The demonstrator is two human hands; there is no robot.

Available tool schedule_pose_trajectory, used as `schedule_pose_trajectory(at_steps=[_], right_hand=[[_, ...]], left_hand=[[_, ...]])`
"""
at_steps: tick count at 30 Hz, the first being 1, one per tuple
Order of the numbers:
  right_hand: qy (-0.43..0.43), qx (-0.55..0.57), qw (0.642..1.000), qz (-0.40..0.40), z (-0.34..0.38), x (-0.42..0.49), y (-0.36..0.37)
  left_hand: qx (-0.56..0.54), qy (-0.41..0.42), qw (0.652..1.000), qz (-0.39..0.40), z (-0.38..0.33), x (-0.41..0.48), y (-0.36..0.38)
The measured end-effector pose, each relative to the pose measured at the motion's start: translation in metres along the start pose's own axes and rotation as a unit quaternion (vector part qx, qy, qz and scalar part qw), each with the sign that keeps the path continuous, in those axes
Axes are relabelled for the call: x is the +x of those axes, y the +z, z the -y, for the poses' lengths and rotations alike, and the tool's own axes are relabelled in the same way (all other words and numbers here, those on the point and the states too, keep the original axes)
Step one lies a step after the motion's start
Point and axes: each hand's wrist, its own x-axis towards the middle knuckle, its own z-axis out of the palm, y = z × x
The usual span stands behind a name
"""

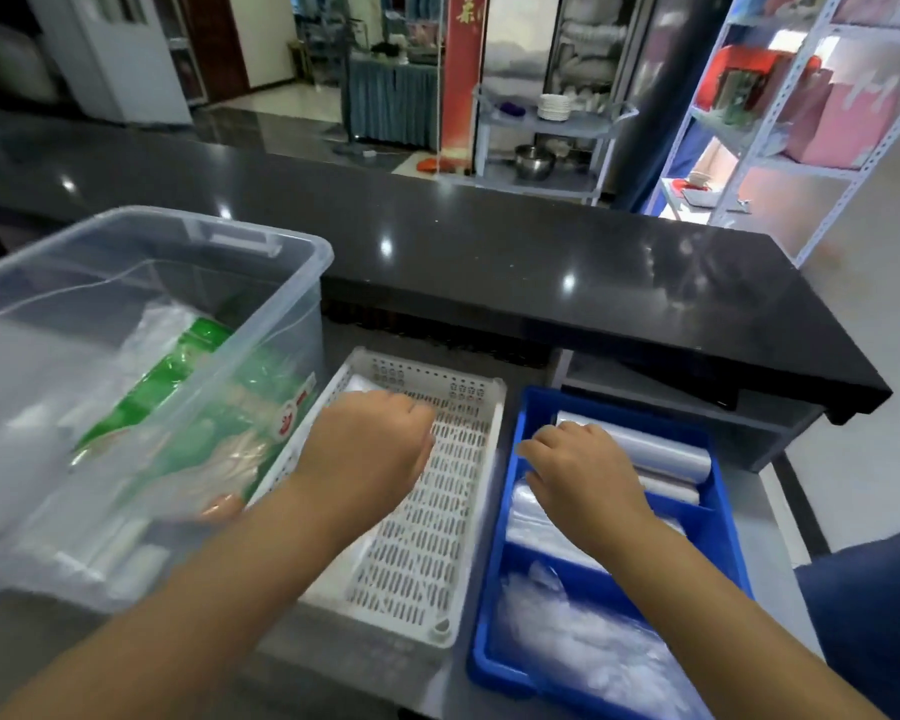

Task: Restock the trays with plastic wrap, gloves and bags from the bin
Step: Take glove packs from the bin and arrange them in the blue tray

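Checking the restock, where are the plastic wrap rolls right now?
In the head view, the plastic wrap rolls lie in the blue tray's far compartment, lower right, beside the right hand.

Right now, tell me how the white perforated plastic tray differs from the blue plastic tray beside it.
The white perforated plastic tray has a slotted floor; the blue plastic tray looks solid-walled. The white one is a single open space, mostly bare; the blue one is divided into compartments holding clear rolls and plastic. The left hand hovers over the white tray, the right hand over the blue. Both are rectangular.

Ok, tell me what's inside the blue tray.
The blue tray holds plastic wrap rolls at the back, clear bags in front; the right hand covers part of the middle.
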Motion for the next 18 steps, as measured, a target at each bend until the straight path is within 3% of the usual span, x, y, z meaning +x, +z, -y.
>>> schedule_pose_trajectory(at_steps=[9, 14, 18], right_hand=[[-0.074, 0.006, 0.994, -0.081, 0.104, 0.062, -0.062], [-0.096, 0.052, 0.981, -0.162, 0.180, 0.109, -0.083], [-0.127, 0.067, 0.972, -0.188, 0.250, 0.164, -0.095]], left_hand=[[0.079, -0.078, 0.993, -0.037, 0.118, -0.082, -0.072], [0.079, -0.121, 0.989, -0.041, 0.223, -0.123, -0.073], [0.078, -0.104, 0.991, -0.036, 0.310, -0.144, -0.063]])
